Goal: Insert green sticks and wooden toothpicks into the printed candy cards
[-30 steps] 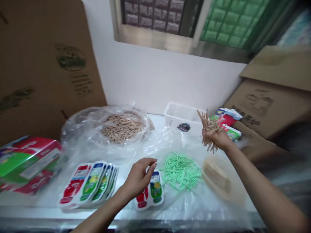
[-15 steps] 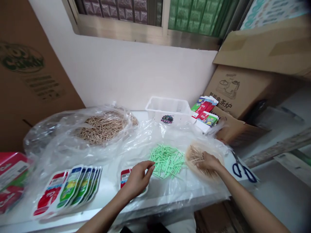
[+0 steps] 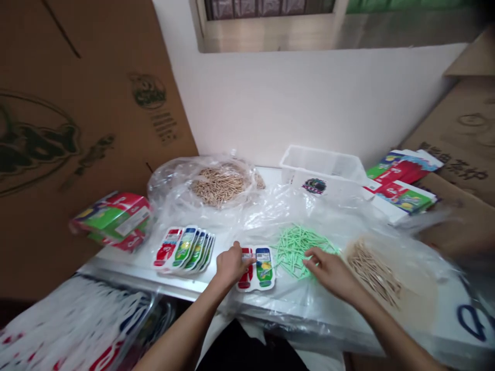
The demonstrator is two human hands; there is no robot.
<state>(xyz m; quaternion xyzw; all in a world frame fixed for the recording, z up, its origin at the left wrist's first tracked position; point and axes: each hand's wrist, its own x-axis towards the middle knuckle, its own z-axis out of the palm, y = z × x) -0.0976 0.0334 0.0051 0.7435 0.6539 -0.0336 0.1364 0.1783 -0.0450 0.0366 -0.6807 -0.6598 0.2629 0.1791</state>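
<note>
My left hand (image 3: 231, 263) rests at the left edge of a twin plastic pack (image 3: 264, 270) with a red bottle print and a green bottle print. Its thumb reaches across the red half, apart from the raised finger. Over the right side of a heap of light-green sticks (image 3: 292, 247), my right hand (image 3: 328, 270) has its thumb and fingertips curled close together; anything between them is too small to make out. Right of that hand, brown sticks (image 3: 373, 273) lie on a tan sheet. A fanned row of similar packs (image 3: 187, 250) lies to the left.
Behind the packs is a clear bag of brown sticks (image 3: 220, 185). A white plastic basket (image 3: 325, 172) and printed cartons (image 3: 402, 180) stand along the wall. A wrapped printed box (image 3: 116, 219) sits at the left. Blue scissors handles (image 3: 469, 322) show at the right edge.
The view has swung left, showing more of the large cardboard box and a bag below the table. My right hand has left the brown sticks and moved left to the green heap.
</note>
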